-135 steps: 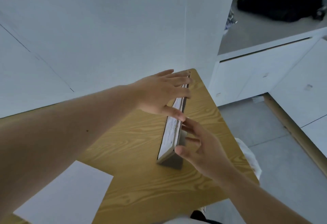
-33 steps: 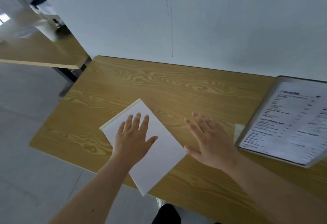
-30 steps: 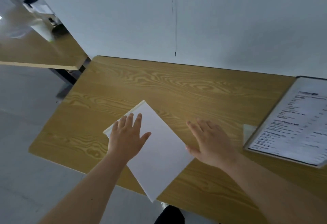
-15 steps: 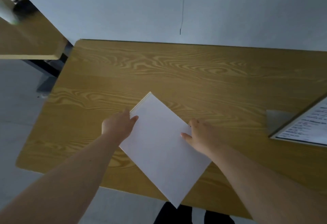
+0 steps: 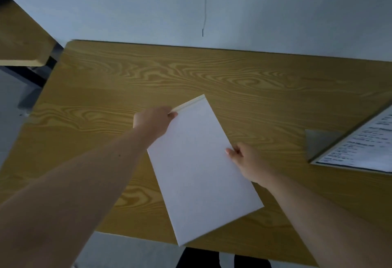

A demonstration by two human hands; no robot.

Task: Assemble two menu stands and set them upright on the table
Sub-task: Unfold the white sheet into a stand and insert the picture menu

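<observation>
A blank white menu board [image 5: 199, 168] lies slanted over the front part of the wooden table [image 5: 191, 77], its near corner past the table's front edge. My left hand [image 5: 153, 122] grips its far left corner, fingers curled under the edge. My right hand [image 5: 247, 159] holds its right long edge, thumb on top. An assembled menu stand [image 5: 360, 147] with printed text stands at the right edge of view on a grey base [image 5: 318, 142].
A white wall [image 5: 254, 9] runs along the table's far edge. A second wooden table [image 5: 19, 41] stands at the far left, with grey floor [image 5: 12, 94] between. The person's dark clothing [image 5: 212, 259] shows below the front edge.
Both hands went from lying flat on and beside the white board to gripping its edges. The board has come nearer and its far end has lifted slightly. The view has shifted left.
</observation>
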